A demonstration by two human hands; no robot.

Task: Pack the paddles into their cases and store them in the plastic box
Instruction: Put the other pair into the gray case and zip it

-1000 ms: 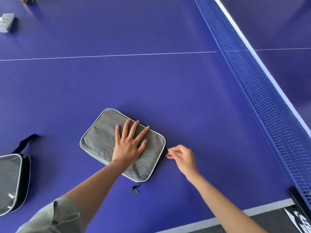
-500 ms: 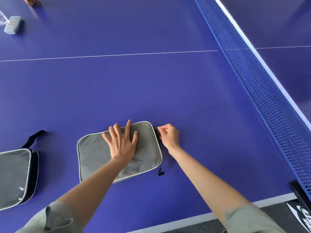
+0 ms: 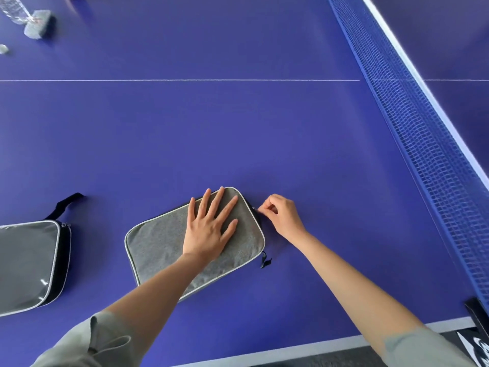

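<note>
pressing one of two cases (image 3: 161,245), left fingers (image 3: 211,205) spread; right fingers (image 3: 264,207) pinching its zipper pull (image 3: 254,208).

No readable text, label, brand or number shows anywhere

A blue net (image 3: 412,123) crosses the purple table (image 3: 211,133) on its right side. Far from the net, at the table's top left corner, a small grey block (image 3: 37,27) lies beside a clear bottle (image 3: 13,9).
</note>
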